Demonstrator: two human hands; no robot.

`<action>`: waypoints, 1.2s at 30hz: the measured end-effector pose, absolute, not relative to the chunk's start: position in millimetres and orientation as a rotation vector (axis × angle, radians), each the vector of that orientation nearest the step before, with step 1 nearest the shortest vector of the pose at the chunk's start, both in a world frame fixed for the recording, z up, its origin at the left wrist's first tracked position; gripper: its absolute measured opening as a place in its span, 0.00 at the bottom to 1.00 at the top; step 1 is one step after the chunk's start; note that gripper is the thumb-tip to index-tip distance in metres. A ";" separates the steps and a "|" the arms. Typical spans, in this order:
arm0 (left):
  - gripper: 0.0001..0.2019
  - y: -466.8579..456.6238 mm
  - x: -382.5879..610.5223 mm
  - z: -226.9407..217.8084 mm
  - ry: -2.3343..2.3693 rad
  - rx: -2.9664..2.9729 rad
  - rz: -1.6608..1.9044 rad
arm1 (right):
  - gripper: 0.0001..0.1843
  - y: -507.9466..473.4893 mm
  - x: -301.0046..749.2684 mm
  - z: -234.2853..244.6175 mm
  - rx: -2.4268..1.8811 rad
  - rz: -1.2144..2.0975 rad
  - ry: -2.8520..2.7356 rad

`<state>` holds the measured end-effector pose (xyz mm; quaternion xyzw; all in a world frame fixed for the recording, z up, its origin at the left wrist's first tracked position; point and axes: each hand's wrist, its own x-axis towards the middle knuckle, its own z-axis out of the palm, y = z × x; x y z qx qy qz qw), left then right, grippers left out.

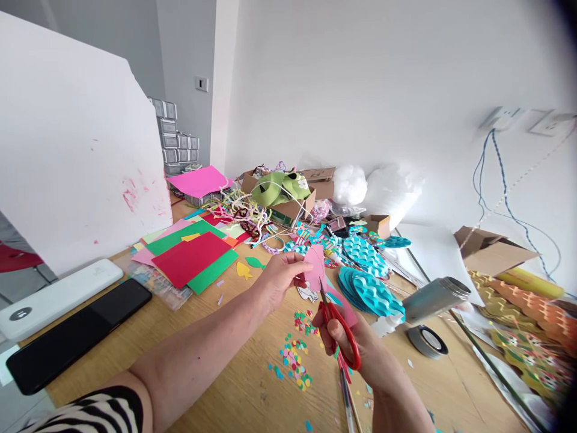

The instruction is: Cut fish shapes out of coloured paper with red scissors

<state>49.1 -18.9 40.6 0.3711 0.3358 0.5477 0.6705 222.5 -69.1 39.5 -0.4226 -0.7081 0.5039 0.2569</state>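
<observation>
My left hand pinches a small pink paper piece above the wooden table. My right hand grips red-handled scissors, fingers through the loops, blades pointing up into the lower edge of the pink paper. Small coloured paper scraps lie scattered on the table below both hands. A pink sheet lies under the scissors.
Red, green and pink paper sheets lie at left. A black phone and white power bank sit near the left edge. Blue honeycomb paper pieces, a metal flask, a tape roll and cardboard boxes crowd the right.
</observation>
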 end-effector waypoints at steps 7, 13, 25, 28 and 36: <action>0.13 -17.1 48.8 36.5 0.726 0.800 1.170 | 0.30 -67.4 228.2 34.5 -1.087 1.293 -1.849; 0.14 -15.9 49.1 35.4 0.731 0.827 1.066 | 0.29 -68.7 228.8 36.0 -1.000 1.304 -1.826; 0.18 -20.3 51.5 37.0 0.737 0.777 0.991 | 0.28 -68.8 230.0 33.4 -0.990 1.355 -1.806; 0.22 -19.8 51.0 36.0 0.776 0.787 0.981 | 0.28 -68.7 229.5 34.2 -0.983 1.329 -1.823; 0.17 -20.8 48.2 36.8 0.839 0.954 0.988 | 0.30 -66.3 231.9 32.4 -0.991 1.323 -1.891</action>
